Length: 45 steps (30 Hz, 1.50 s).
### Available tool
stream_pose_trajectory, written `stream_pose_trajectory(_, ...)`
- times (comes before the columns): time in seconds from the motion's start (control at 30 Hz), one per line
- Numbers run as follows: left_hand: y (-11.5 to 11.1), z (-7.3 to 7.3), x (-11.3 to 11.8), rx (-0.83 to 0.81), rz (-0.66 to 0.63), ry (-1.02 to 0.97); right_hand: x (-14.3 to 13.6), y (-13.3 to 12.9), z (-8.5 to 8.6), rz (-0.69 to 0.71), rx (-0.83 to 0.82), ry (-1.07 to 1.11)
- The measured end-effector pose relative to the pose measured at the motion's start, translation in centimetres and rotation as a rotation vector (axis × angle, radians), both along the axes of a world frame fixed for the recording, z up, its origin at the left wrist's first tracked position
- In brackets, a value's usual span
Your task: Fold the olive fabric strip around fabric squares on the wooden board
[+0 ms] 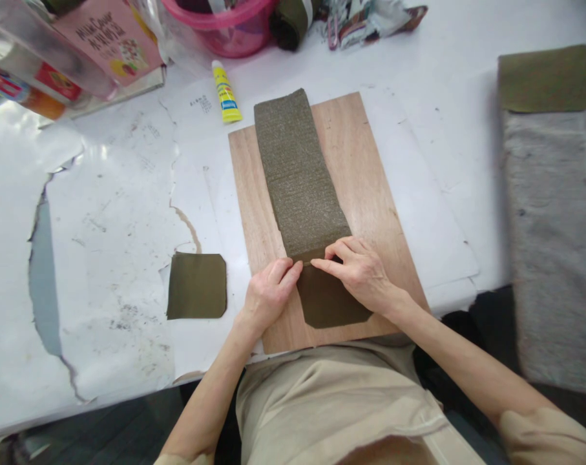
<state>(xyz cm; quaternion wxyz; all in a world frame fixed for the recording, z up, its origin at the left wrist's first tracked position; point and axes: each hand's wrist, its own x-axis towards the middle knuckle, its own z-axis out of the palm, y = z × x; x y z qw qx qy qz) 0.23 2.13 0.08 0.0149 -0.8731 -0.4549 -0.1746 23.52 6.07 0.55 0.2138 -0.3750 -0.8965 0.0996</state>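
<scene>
A long grey-green textured fabric strip [302,174] lies on a plywood board [370,174]. At its near end is a smooth dark olive fabric piece [334,300] with cut corners; a narrow edge between them runs under my fingertips. My left hand [272,289] is closed, its thumb and finger pinching the left end of that edge. Just beside it, my right hand [360,271] has its fingers curled and its index fingertip on the same edge. Palms and hand sides rest on the board and fabric. A small stack of olive fabric pieces [197,285] lies left of the board.
Beyond the board stands a yellow glue tube [226,92] lying on the white-covered table [128,194]. A pink basket [219,29], a rolled olive bundle [293,22] and a pink box [111,39] sit at the back. At right is a grey padded surface [554,245] with olive fabric [547,79].
</scene>
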Motion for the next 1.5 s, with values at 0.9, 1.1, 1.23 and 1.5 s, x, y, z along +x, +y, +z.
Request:
stream_pose_trajectory(0.9,-1.6,0.9,-0.4,-0.054,0.148,-0.095,-0.6,0.0,0.4,0.013,0.088,-0.038)
stream_pose_trajectory(1.1,-1.3,0.4,1.9,-0.096,0.078,-0.13,-0.6,0.1,0.6,0.027,0.086,-0.035)
stream_pose_trajectory(1.23,-1.2,-0.2,2.2,-0.096,0.097,-0.116,0.4,0.7,0.3,0.045,0.034,0.0)
stream_pose_trajectory(1.5,-1.4,-0.3,1.9,-0.105,0.093,-0.108,2.2,1.7,0.3,0.103,-0.021,0.081)
